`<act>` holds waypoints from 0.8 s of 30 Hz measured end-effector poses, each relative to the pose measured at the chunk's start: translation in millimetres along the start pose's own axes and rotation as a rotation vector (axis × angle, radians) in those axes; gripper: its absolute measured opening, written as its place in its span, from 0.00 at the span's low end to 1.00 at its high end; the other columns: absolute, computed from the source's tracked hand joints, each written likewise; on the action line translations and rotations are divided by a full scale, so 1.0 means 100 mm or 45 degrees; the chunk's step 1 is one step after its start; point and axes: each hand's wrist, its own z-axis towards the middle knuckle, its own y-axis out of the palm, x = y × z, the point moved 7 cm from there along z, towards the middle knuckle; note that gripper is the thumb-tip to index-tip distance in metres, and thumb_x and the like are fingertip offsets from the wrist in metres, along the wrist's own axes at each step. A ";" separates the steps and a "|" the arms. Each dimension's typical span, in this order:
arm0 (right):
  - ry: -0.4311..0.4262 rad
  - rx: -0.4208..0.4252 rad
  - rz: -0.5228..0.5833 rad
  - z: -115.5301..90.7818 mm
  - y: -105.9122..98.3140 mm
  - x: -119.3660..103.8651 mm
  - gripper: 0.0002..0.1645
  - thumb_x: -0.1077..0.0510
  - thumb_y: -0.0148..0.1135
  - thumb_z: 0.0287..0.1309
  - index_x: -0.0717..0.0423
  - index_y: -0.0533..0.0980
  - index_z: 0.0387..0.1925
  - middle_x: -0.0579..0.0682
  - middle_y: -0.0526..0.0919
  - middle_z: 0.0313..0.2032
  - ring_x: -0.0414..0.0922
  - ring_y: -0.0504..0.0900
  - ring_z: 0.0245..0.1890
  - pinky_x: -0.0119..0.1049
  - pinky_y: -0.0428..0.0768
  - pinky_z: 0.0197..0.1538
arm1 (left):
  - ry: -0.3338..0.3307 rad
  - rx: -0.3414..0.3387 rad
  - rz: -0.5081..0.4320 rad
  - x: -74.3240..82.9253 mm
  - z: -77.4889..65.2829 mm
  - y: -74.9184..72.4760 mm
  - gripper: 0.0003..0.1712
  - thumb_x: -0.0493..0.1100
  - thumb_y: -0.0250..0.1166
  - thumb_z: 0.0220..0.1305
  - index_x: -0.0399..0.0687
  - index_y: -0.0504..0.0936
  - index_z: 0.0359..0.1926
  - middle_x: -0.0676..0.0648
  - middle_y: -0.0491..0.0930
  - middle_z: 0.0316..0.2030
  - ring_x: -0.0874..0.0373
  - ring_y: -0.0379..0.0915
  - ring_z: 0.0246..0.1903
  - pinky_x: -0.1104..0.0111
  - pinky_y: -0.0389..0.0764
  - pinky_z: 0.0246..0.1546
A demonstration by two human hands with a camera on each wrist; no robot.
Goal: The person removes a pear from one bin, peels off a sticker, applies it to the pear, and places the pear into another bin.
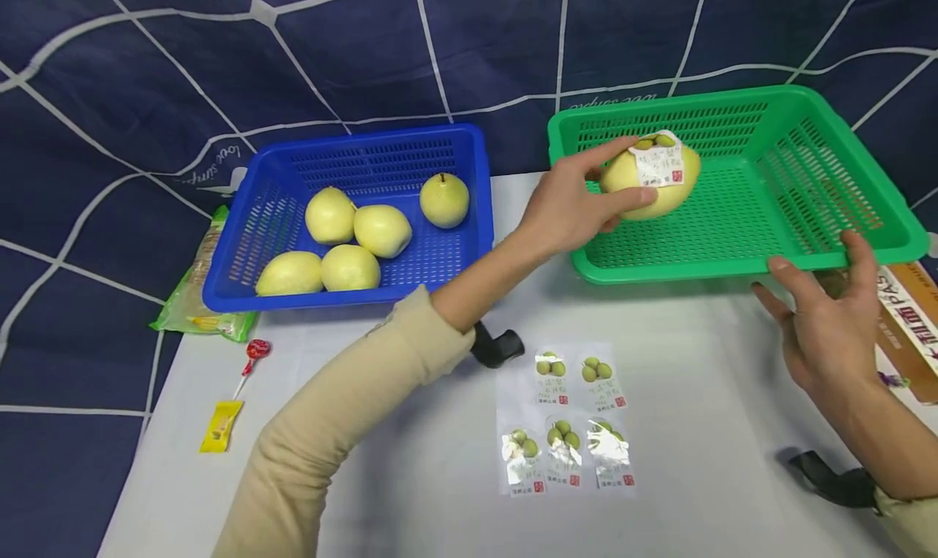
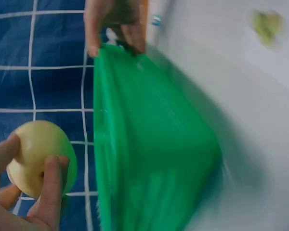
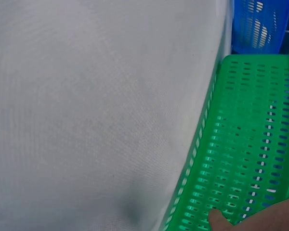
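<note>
My left hand (image 1: 575, 195) grips a yellow-green pear (image 1: 618, 175) over the green basket (image 1: 681, 269). Stuck on that pear is a white label (image 1: 659, 167) with printed pears and a red mark. In the left wrist view, thumb and fingers wrap the pear (image 2: 36, 144) from both sides, beside the basket wall (image 2: 154, 144). The front right rim of the green basket is held by my right hand (image 1: 831, 330). A fingertip (image 3: 219, 221) shows inside the basket in the right wrist view.
Several pears (image 1: 330, 216) lie in a blue basket (image 1: 487, 208) at left. A sheet of pear labels (image 1: 506, 407) lies on the white table (image 1: 410, 476). Further left are a lollipop (image 1: 258, 349), a yellow packet (image 1: 221, 428) and a green bag (image 1: 194, 297). A brown box (image 1: 905, 338) stands at right.
</note>
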 end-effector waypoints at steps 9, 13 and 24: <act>-0.017 0.059 -0.060 0.01 -0.06 -0.02 0.47 0.71 0.63 0.60 0.34 0.56 0.72 0.45 0.55 0.69 0.43 0.63 0.66 0.28 0.82 0.34 | -0.216 0.036 0.270 -0.10 0.53 0.42 0.36 0.57 0.71 0.60 0.75 0.69 0.69 0.56 0.81 0.35 0.64 0.78 0.21 0.75 0.77 0.25; -0.037 0.031 -0.020 0.03 -0.05 -0.02 0.46 0.73 0.63 0.60 0.35 0.58 0.71 0.46 0.55 0.68 0.44 0.63 0.66 0.29 0.83 0.35 | -0.187 0.036 0.608 -0.18 0.65 0.49 0.36 0.60 0.69 0.61 0.70 0.69 0.70 0.60 0.79 0.44 0.66 0.72 0.30 0.75 0.70 0.26; -0.024 0.043 -0.081 0.00 -0.04 0.03 0.47 0.70 0.63 0.61 0.34 0.56 0.72 0.46 0.56 0.66 0.43 0.66 0.64 0.30 0.82 0.37 | -0.213 -0.063 0.798 -0.35 0.70 0.71 0.44 0.58 0.69 0.62 0.63 0.59 0.75 0.57 0.78 0.53 0.63 0.73 0.41 0.74 0.74 0.38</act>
